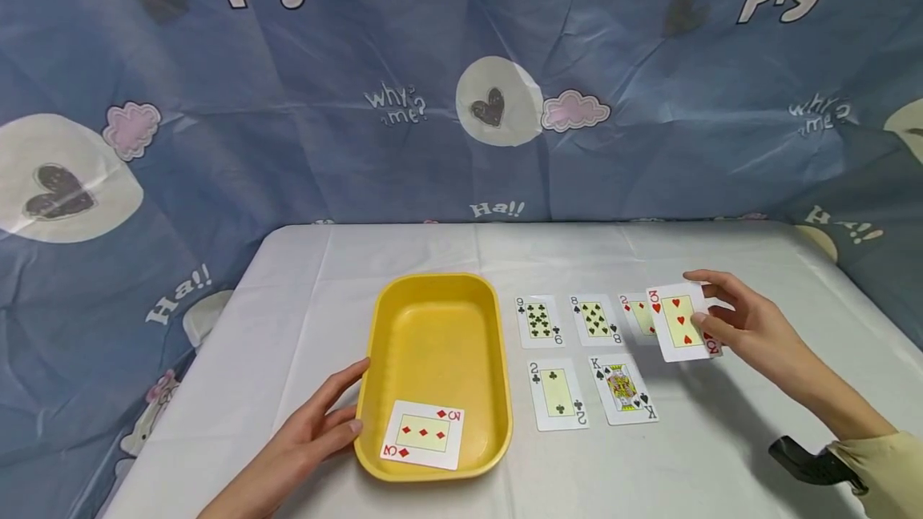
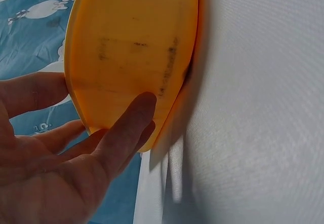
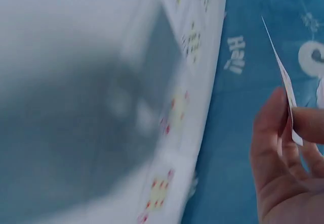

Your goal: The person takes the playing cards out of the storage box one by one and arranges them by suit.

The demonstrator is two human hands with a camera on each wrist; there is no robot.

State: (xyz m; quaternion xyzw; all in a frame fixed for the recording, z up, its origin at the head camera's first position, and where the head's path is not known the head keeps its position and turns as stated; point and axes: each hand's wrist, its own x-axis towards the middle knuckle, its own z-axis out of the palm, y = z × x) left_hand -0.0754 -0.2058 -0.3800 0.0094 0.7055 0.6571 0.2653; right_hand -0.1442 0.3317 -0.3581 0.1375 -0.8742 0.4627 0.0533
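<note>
My right hand [image 1: 746, 327] pinches a three of hearts [image 1: 675, 320] between thumb and fingers, raised above the table. In the right wrist view this card [image 3: 288, 90] appears almost edge-on. Behind it in the head view, a two of diamonds [image 1: 638, 312] is partly covered. At the left of the table, the fingers of my left hand [image 1: 310, 431] rest against the outer side of a yellow tray [image 1: 372, 359]. Inside the tray, near its front, lies a three of diamonds [image 1: 423, 447]. The left wrist view shows thumb and fingers touching the tray wall [image 2: 131, 47].
Face up between tray and right hand lie a nine of clubs [image 1: 539, 321], eight of spades [image 1: 595, 319], two of clubs [image 1: 558, 395] and king of spades [image 1: 622, 391]. A card with several red pips [image 3: 158, 193] lies past the two of diamonds. Behind the white table [image 1: 577, 255] hangs blue patterned cloth [image 1: 404, 158].
</note>
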